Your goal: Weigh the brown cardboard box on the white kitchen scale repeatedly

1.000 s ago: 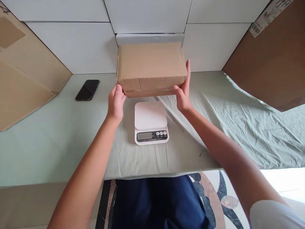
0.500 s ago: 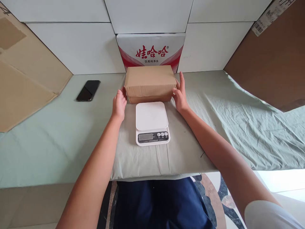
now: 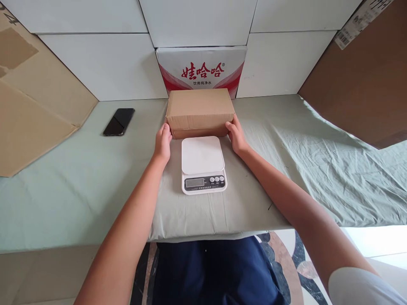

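Both hands clasp the plain cardboard box (image 3: 200, 111) at its near lower corners, one on each end: the left hand (image 3: 163, 142) has its fingers curled against the box's left end with the thumb toward the front face, and the right hand (image 3: 235, 134) mirrors it on the right end, fingers wrapped round the corner and only loosely bent, so the grip is a light two-sided squeeze, not a full fist. Whether the box is borne by the hands or rests wholly on the cloth cannot be told, though its underside looks level with the surface. Both forearms reach straight forward from the bottom corners of the view, converging toward the box, wrists fairly straight and palms turned inward to face each other. Just in front of the box, between the two wrists, sits a white kitchen scale (image 3: 204, 164) with its display and buttons toward the person; the box's front edge lies just beside the scale's far rim. All stands on a table draped in a pale green cloth (image 3: 302, 161). Behind the box a white carton with red lettering (image 3: 201, 70) leans against the wall. A black phone (image 3: 118, 121) lies well to the left, near a large flattened cardboard sheet (image 3: 34, 106)
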Tool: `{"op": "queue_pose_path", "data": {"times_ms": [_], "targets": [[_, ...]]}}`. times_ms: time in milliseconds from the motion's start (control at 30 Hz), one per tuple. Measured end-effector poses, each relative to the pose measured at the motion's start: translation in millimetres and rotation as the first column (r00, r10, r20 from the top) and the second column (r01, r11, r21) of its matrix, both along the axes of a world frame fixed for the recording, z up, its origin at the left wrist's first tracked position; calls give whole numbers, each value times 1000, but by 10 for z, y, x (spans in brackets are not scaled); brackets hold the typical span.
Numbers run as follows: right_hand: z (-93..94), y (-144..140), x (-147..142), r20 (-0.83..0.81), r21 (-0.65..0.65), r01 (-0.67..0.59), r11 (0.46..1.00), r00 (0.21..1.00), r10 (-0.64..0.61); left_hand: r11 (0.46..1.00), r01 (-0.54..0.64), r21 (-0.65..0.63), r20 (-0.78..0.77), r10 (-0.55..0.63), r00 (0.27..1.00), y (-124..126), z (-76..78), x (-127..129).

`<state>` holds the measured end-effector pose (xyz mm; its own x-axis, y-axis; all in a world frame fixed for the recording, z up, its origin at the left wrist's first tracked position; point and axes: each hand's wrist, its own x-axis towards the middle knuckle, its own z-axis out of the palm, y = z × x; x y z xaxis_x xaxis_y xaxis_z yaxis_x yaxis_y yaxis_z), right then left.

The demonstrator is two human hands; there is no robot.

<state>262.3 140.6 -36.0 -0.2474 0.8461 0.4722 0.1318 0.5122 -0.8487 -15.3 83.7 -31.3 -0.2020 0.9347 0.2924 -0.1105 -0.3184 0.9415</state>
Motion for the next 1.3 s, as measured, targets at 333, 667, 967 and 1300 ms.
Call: {"op": "queue_pose_path", "data": {"times_ms": [333,667,967,1300], "targets": [[263,-148,-65,-7,163,-16,986,1000,17,984,-58,170,-57,69,996,-55,169,-6],[411,-576,-91,6,214,66,975,998,-69,967,-66,244,-126,99,987,-474,460,84],[164,-1418,249,17,192,58,980,998,-63,987,-67,147,-102,83,991,-1464,295,214],[160,-1489,237,85,184,21,983,996,-37,985,9,174,-173,22,985,-1480,151,151]]}}
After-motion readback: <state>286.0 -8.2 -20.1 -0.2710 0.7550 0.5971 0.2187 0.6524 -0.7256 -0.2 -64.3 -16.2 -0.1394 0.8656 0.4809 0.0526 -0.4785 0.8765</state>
